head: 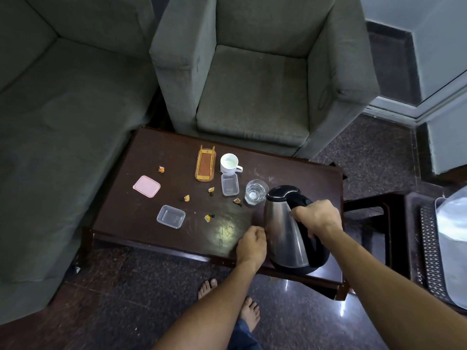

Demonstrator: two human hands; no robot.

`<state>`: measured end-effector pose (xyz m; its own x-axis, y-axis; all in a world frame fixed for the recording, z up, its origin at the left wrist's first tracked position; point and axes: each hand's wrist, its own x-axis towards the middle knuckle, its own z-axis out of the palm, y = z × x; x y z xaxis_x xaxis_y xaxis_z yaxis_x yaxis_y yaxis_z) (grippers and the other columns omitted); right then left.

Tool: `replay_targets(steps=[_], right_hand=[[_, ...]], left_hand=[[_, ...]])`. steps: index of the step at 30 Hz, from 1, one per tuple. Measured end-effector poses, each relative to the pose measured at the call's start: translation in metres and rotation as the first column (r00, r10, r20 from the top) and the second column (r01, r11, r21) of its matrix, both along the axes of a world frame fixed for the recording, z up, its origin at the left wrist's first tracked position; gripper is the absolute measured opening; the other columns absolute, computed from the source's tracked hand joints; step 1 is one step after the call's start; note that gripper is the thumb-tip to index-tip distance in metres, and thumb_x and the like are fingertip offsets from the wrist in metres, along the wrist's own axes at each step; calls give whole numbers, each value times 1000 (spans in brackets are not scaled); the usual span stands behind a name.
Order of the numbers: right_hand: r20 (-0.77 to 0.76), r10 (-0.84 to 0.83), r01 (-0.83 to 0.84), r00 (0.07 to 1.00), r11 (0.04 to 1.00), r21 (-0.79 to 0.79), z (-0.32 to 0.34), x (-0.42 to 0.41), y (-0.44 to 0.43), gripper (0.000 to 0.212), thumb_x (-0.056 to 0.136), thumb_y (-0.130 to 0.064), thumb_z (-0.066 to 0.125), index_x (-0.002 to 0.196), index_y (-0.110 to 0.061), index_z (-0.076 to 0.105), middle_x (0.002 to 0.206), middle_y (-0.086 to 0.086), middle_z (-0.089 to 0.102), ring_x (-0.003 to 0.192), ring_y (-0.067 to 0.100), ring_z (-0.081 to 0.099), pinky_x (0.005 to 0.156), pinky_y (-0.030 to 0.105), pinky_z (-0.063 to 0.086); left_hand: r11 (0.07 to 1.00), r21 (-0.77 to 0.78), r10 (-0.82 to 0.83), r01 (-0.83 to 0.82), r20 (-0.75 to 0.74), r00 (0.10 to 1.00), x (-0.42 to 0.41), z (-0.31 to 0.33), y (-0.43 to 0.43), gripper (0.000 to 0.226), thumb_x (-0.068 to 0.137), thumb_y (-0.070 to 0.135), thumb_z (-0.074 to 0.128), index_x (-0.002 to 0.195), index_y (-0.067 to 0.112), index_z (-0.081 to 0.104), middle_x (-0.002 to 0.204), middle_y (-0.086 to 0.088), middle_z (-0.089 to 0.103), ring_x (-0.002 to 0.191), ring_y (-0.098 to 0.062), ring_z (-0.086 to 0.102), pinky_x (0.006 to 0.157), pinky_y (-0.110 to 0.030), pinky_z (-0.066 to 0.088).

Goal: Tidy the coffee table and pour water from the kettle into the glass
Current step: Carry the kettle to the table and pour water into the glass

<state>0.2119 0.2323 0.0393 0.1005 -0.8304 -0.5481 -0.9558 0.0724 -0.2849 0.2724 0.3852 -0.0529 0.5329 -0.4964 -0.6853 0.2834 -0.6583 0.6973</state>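
A steel kettle with a black lid and handle stands at the near right of the dark coffee table. My right hand grips its handle. My left hand, fingers curled, touches the kettle's left side near the base. A clear glass holding a little water stands just beyond the kettle's spout. Several orange candy wrappers lie scattered across the table. Two clear plastic tubs, a pink lid, a white mug and a yellow stand are also on it.
A grey armchair stands behind the table and a grey sofa to its left. A dark side table with a plastic-wrapped object is at the right. My bare feet are on the dark floor below the table's near edge.
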Motion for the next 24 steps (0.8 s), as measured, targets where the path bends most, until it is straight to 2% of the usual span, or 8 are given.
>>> replay_targets(steps=[15, 24], right_hand=[[-10, 11, -11, 1000, 1000, 4, 2, 3, -2, 30, 60, -42, 67, 66, -13, 73, 40, -1, 63, 35, 19, 65, 53, 28, 56], [-12, 4, -4, 1000, 1000, 0, 2, 4, -1, 32, 58, -42, 65, 66, -12, 73, 40, 0, 63, 34, 18, 64, 50, 25, 52]], left_hand=[[1000, -10, -3, 3, -7, 1000, 3, -2, -1, 26, 104, 34, 44, 110, 25, 68, 107, -1, 75, 104, -26, 70, 98, -45, 54], [1000, -15, 3, -3, -8, 1000, 3, -4, -1, 26, 105, 32, 45, 112, 23, 68, 109, -2, 75, 105, -27, 69, 98, -45, 54]])
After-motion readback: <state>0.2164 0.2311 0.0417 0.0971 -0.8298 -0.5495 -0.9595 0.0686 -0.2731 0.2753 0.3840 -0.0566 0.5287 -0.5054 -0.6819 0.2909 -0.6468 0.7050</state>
